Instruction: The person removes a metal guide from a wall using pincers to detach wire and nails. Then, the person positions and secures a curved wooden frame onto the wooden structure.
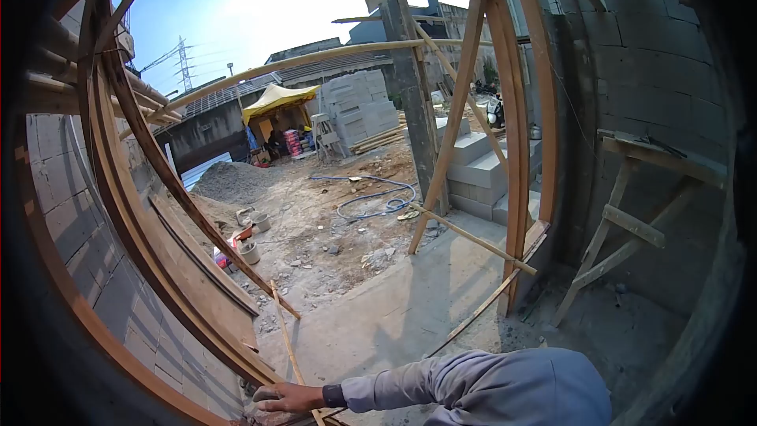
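Observation:
My right hand (288,397) reaches low to the left, in a grey sleeve with a dark cuff at the wrist. Its fingers stretch out over the foot of a wooden door frame (177,312), palm down; the small grey shape under the fingertips is unclear. A thin wooden batten (285,331) runs down beside the hand and passes by the wrist. My left hand is out of sight.
Wooden frame posts and a diagonal brace (457,110) stand ahead. At right is a wooden trestle (623,221) by a block wall. Outside lie a blue hose (371,209), buckets (250,252), a gravel heap (229,181) and stacked blocks (355,110).

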`<action>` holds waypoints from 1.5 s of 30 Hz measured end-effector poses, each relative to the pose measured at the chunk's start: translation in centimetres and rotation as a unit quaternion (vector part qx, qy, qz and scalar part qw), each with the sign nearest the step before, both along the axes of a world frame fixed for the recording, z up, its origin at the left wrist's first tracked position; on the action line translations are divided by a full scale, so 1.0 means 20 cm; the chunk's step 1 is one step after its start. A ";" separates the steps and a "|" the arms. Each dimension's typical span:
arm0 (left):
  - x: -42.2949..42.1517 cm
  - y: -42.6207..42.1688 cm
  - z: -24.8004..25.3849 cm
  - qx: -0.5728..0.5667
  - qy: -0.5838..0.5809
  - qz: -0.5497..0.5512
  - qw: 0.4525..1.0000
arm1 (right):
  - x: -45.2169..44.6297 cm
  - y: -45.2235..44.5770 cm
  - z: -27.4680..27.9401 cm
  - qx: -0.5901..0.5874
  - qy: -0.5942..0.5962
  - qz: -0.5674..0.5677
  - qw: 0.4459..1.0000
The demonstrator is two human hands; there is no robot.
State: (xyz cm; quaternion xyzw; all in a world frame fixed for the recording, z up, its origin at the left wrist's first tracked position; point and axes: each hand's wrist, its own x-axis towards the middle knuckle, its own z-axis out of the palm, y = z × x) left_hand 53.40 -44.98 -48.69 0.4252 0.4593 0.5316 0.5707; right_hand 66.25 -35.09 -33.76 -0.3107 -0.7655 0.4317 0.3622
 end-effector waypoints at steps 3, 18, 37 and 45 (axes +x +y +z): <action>0.02 -0.16 -0.14 -0.009 0.033 0.020 0.999 | -0.15 -0.14 0.32 0.023 0.109 0.057 0.992; -0.01 -0.69 -0.49 -0.055 0.102 0.045 0.992 | 0.03 -0.77 -0.04 0.039 0.229 -0.083 0.969; 0.13 -0.37 1.25 0.157 -0.238 -0.120 0.951 | -0.09 -1.28 -0.35 0.015 0.126 -0.258 0.958; 0.01 -0.48 1.15 0.149 -0.398 -0.113 0.898 | -0.04 -1.46 -0.17 0.109 -0.053 -0.302 0.946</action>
